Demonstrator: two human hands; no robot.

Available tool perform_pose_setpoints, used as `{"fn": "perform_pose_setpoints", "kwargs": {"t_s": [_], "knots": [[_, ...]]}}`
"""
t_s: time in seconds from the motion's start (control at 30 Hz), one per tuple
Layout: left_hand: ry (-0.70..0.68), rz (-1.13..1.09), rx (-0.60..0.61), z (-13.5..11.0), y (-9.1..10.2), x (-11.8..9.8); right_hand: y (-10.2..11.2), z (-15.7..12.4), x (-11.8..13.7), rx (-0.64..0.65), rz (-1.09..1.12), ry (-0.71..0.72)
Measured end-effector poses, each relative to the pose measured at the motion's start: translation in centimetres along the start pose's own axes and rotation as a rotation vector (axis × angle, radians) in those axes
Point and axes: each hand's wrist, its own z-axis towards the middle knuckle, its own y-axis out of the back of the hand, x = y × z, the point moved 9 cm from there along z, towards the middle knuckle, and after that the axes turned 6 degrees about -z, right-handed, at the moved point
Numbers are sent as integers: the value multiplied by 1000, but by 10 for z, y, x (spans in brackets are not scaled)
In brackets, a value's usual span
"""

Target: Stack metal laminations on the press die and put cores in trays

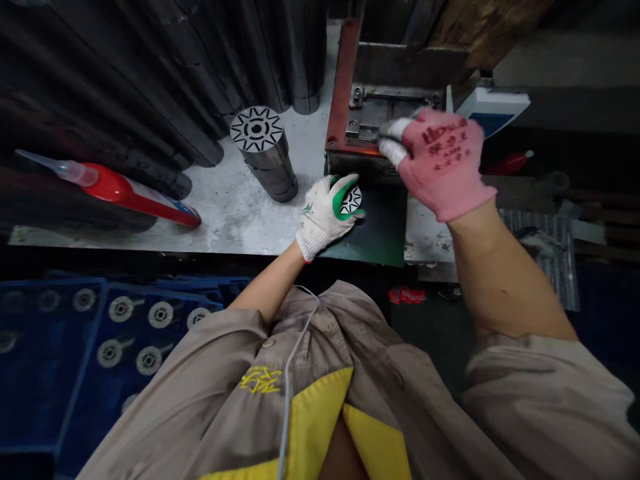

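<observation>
My left hand (327, 212), in a white glove with green fingertips, is closed round a small slotted metal disc stack (351, 199) on a dark green mat (383, 230). My right hand (440, 160), in a pink glove, reaches to the metal fixture (373, 113) with an orange frame. Its white-tipped fingers pinch a dark metal piece (387, 135) at the fixture's front edge. A taller slotted metal cylinder (265, 153) stands upright on the bench to the left of the fixture.
A red tube with a clear nozzle (125, 191) lies on the grey bench (235, 213) at left. Long dark metal bars (150, 80) lean behind it. Blue trays (100, 327) holding several round metal parts sit below the bench at lower left.
</observation>
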Motion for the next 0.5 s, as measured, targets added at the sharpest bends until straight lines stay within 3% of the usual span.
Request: {"fn": "perform_pose_setpoints", "kwargs": {"t_s": [0.13,0.27,0.37,0.5], "knots": [[28,18,-37,1,-3,2,-45,-31,3,136,295,11],[66,39,-77,2,-3,0,-95,-41,-4,307,203,-90],[62,53,-93,0,-2,-1,-100,-39,6,363,50,-60],[29,48,-90,-1,0,-2,-78,-38,25,416,-122,58]]}}
